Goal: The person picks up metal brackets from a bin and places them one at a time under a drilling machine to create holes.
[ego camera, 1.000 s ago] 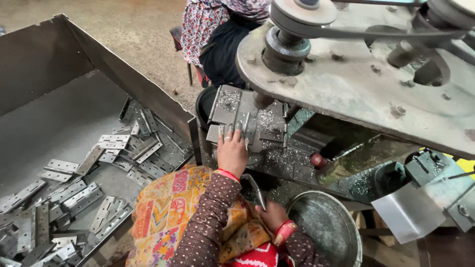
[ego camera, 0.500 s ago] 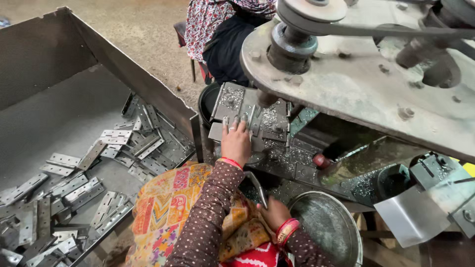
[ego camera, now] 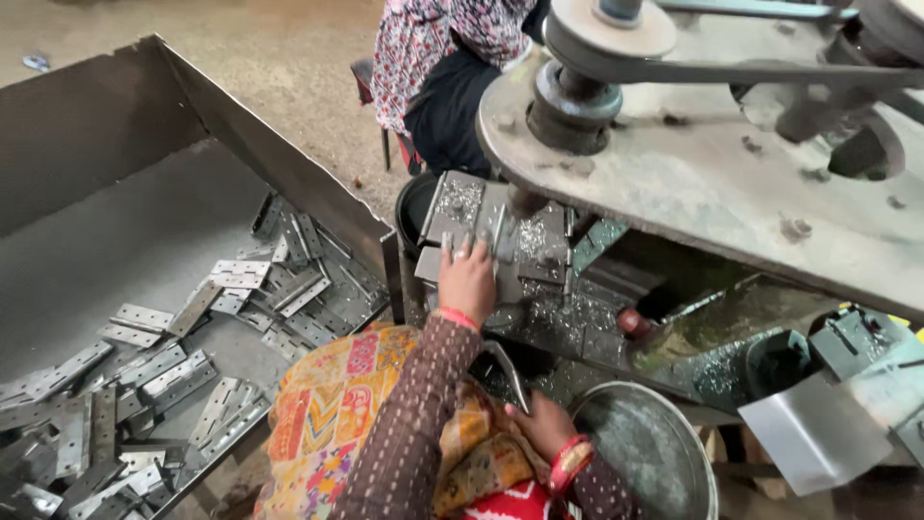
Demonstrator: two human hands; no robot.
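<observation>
A: Quick pass. Left hand (ego camera: 469, 281), centre of frame?

B: Fingers spread flat, pressing a small grey metal hinge plate (ego camera: 460, 258) on the machine bed (ego camera: 539, 289). Not wrapped round it, just pinning it down. The plate sits under the fingertips, just left of the drill spindle (ego camera: 527, 200).

A: Right hand (ego camera: 541, 424)?

B: Lower centre, fingers closed round a dark lever handle (ego camera: 507, 371), just above the round steel pan (ego camera: 640, 453) at lower right.

A: How would the plate handle?

B: My read: stiff, thin, flat sheet steel, light for one hand. Punched edges are probably sharp, and the shavings on the bed may make it slick or gritty. Best taken by the two long edges with thumb and fingers, or held flat from above as now, with fingertips clear of the spindle.

A: Anything else around?

B: A big sheet-metal bin (ego camera: 115, 125) fills the left of the frame, with a heap of loose hinges (ego camera: 192, 366) along its lower part. A belt pulley (ego camera: 611, 34) and a grey machine housing (ego camera: 731, 202) are at upper right. Another person in floral cloth (ego camera: 433, 58) sits at top centre. A patterned cloth (ego camera: 337, 404) covers the lap at bottom centre.
</observation>
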